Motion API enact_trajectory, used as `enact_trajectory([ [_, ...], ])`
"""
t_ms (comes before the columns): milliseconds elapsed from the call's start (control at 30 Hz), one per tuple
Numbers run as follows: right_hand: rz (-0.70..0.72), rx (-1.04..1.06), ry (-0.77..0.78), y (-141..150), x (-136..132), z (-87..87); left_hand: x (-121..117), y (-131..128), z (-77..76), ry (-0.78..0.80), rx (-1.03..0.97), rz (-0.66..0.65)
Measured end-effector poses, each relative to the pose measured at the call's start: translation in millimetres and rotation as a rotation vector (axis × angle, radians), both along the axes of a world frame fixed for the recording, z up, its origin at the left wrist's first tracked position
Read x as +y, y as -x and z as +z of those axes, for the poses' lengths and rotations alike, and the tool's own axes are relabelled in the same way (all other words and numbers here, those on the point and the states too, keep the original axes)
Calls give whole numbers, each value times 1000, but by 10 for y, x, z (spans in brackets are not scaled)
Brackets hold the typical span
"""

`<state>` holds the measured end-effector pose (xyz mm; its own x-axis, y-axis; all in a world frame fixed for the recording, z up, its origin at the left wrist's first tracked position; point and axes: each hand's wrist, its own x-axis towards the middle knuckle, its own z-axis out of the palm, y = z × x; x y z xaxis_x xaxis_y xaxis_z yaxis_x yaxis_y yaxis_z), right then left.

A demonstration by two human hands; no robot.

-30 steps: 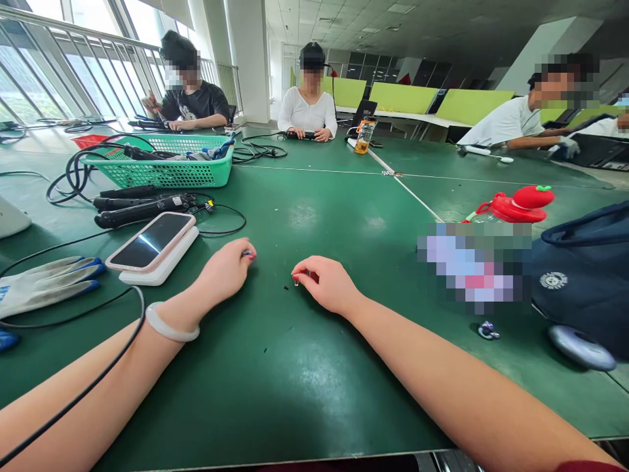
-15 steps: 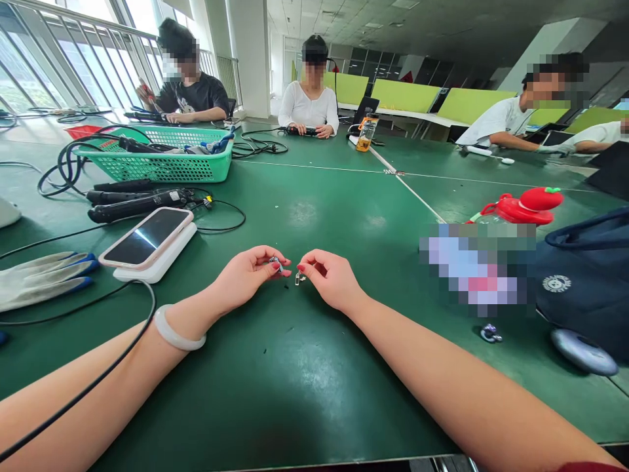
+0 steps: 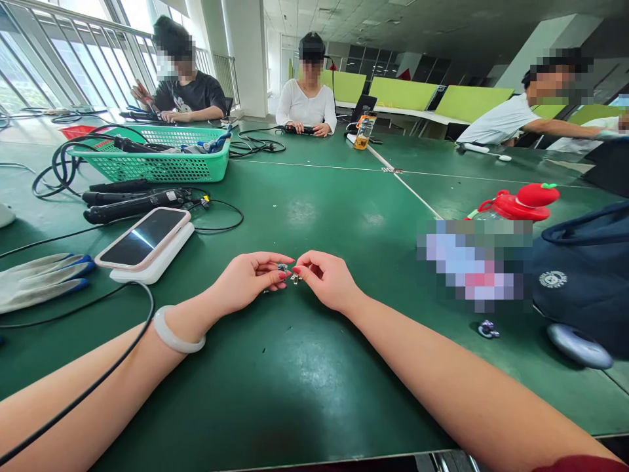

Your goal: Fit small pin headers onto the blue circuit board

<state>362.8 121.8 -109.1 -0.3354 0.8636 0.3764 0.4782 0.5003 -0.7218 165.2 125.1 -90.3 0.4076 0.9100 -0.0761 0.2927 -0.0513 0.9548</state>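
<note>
My left hand point(image 3: 242, 282), with a pale bangle point(image 3: 171, 333) on its wrist, pinches a small grey-blue piece point(image 3: 282, 267) between thumb and fingers. Close beside it, my right hand point(image 3: 328, 280) is closed at the fingertips on a tiny silvery metal piece point(image 3: 295, 280), part of which hangs below the thumb. The fingertips of both hands nearly meet above the green table point(image 3: 304, 380). Both pieces are too small, and too covered by fingers, for their exact kind to show.
At left lie a phone point(image 3: 145, 237) on a white box, a glove point(image 3: 42, 282), black handles point(image 3: 132, 208) and a green basket point(image 3: 162, 167). A black cable crosses my left forearm. A dark bag point(image 3: 584, 275) and purple hair claw point(image 3: 488, 329) sit right. Several people sit around.
My left hand has turned, its fingers straighter, and the grey-blue piece sits nearer my right fingertips. A person at the far right has stretched an arm out to the right.
</note>
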Motion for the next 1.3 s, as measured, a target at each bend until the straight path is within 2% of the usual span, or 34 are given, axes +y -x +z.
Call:
enact_trajectory([
  [267, 12, -2, 18, 21, -31, 7, -38, -22, -14, -63, 16, 23],
  [533, 14, -16, -4, 40, -28, -4, -39, -14, -8, -195, 82, 21],
  [1167, 41, -103, -13, 79, -73, 10, -92, 3, 62, -386, 231, -114],
  [1300, 33, -125, -61, 52, -60, 15, -79, 8, 68, -419, 238, -61],
])
